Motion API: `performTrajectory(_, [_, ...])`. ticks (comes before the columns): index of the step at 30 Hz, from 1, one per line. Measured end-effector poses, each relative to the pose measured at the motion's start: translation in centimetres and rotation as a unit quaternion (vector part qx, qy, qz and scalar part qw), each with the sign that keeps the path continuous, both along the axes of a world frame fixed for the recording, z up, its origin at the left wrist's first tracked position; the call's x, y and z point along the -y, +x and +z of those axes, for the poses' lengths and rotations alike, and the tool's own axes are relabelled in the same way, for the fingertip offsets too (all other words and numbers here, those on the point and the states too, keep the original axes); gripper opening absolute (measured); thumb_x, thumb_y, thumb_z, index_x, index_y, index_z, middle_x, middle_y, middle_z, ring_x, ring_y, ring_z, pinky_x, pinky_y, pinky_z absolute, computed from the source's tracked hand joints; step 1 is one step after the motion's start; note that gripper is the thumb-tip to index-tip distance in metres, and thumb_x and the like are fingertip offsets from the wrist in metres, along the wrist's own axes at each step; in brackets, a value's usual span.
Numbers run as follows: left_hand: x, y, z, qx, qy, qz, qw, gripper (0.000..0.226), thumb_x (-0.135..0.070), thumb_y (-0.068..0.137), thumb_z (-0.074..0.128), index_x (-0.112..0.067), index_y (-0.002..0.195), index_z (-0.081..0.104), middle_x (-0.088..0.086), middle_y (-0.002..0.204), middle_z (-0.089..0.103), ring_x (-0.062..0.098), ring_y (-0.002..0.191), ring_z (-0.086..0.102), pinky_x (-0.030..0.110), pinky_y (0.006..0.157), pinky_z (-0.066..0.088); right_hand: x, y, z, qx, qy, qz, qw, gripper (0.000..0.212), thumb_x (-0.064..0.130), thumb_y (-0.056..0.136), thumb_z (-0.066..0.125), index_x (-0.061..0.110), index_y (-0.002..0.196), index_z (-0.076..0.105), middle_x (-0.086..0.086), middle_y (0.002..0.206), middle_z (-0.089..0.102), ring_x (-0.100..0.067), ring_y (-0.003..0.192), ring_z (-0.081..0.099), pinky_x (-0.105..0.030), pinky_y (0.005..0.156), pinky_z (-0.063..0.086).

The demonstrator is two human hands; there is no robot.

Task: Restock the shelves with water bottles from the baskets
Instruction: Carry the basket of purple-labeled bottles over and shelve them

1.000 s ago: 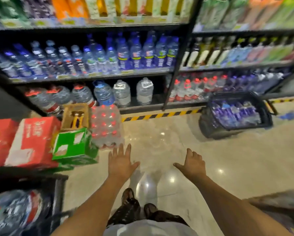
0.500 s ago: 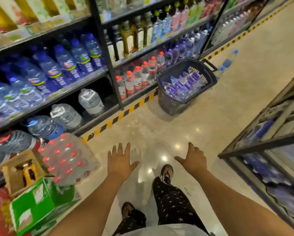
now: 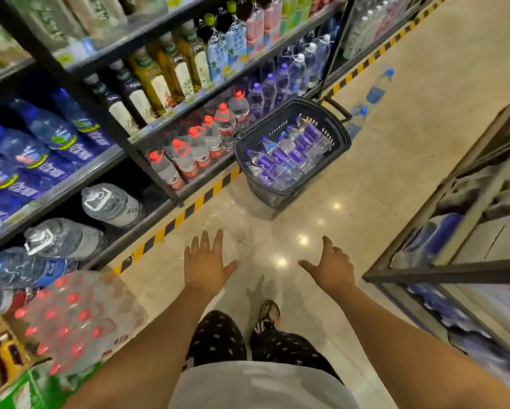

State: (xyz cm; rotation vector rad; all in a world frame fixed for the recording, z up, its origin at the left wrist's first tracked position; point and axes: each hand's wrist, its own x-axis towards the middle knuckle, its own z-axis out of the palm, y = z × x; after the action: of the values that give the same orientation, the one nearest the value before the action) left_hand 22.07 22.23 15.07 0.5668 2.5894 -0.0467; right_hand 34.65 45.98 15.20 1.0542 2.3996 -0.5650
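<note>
Head view shows both hands empty: the left hand (image 3: 205, 265) is flat with its fingers spread, palm down, and the right hand (image 3: 332, 265) is loosely open, thumb pointing inward, fingers slightly curled. Neither touches anything. Both forearms reach forward and down over the shiny floor (image 3: 395, 160), above the person's patterned trousers and 1 sandalled foot.

Compared with half a second ago, the view has closed in along the aisle and the dark basket (image 3: 341, 143) now sits nearer, though still well apart from the hands. That suggests the person is walking toward it, with the reach not yet begun.

Purple-labelled water bottles (image 3: 289, 156) lie packed in that basket, which stands on the floor just beside the bottom shelf (image 3: 218, 180) holding red-capped bottles (image 3: 186, 156). Beyond it, 2 blue-capped bottles (image 3: 379, 87) stand loose on the floor.
</note>
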Motion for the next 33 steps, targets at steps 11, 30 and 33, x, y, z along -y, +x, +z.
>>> performTrajectory(11, [-9.6, -14.6, -1.4, 0.015, -0.012, -0.061, 0.998, 0.087, -0.069, 0.090, 0.035, -0.026, 0.154, -0.005, 0.012, 0.162, 0.003, 0.033, 0.148, 0.007, 0.046, 0.120, 0.009, -8.3, -10.0, -1.9, -0.016, -0.031, -0.114, 0.993, 0.093, 0.063, 0.085, 0.055, 0.020, 0.153, 0.008, -0.018, 0.136, 0.046, -0.037, 0.120, 0.047, -0.042, 0.095, 0.041])
performTrajectory(30, [-28.8, -38.2, -4.1, 0.016, -0.005, -0.146, 0.989, 0.095, -0.067, 0.087, 0.046, -0.021, 0.155, 0.000, 0.024, 0.152, 0.028, 0.040, 0.138, 0.031, 0.047, 0.108, 0.033, -21.7, -25.2, -6.2, -0.017, -0.102, -0.307, 0.946, 0.087, 0.060, 0.088, 0.052, 0.031, 0.153, 0.002, -0.018, 0.126, 0.054, -0.037, 0.113, 0.052, -0.043, 0.090, 0.046])
performTrajectory(33, [-31.2, -40.5, -5.6, 0.043, -0.012, -0.128, 0.991, 0.096, -0.068, 0.087, 0.044, -0.024, 0.154, -0.008, 0.023, 0.155, 0.023, 0.039, 0.140, 0.028, 0.049, 0.108, 0.035, -23.8, -26.7, -7.8, -0.021, -0.116, -0.322, 0.939, 0.086, 0.058, 0.089, 0.052, 0.032, 0.153, 0.001, -0.019, 0.126, 0.054, -0.038, 0.113, 0.052, -0.042, 0.089, 0.045])
